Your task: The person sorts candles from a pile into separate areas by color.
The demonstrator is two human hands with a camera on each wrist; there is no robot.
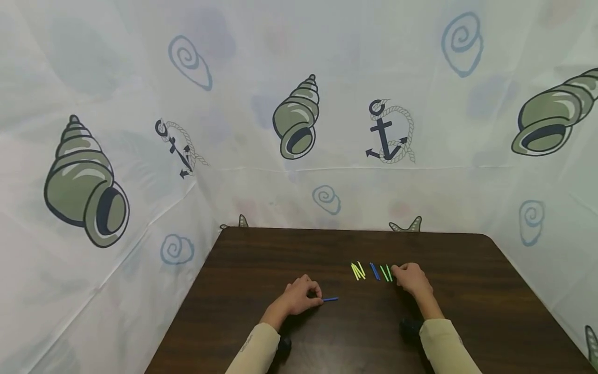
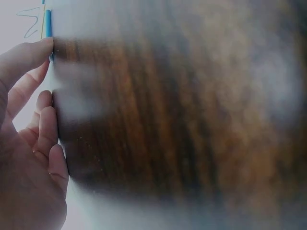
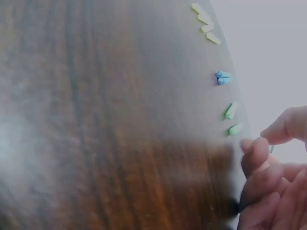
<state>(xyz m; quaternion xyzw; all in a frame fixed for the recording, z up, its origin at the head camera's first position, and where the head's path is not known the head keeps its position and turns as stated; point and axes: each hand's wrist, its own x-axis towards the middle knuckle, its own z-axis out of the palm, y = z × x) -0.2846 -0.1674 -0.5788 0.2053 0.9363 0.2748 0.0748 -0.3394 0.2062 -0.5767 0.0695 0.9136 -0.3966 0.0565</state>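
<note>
My left hand [image 1: 301,296] pinches a thin blue stick [image 1: 330,299] between thumb and index finger, just above or at the tabletop. In the left wrist view the blue stick [image 2: 48,23] points up past the thumb, the other fingers loosely bent. My right hand [image 1: 412,278] is beside two light green sticks [image 1: 389,273], its thumb and index tips close together. A small dark sliver shows between those fingers in the right wrist view; I cannot tell what it is. Blue sticks [image 1: 375,271] lie side by side left of the green ones, then several yellow sticks [image 1: 357,270].
The dark brown wooden table [image 1: 261,249] has its far edge behind the sticks. A white cloth [image 1: 252,197] printed with shells and anchors hangs behind and at both sides. Dark devices sit under both wrists.
</note>
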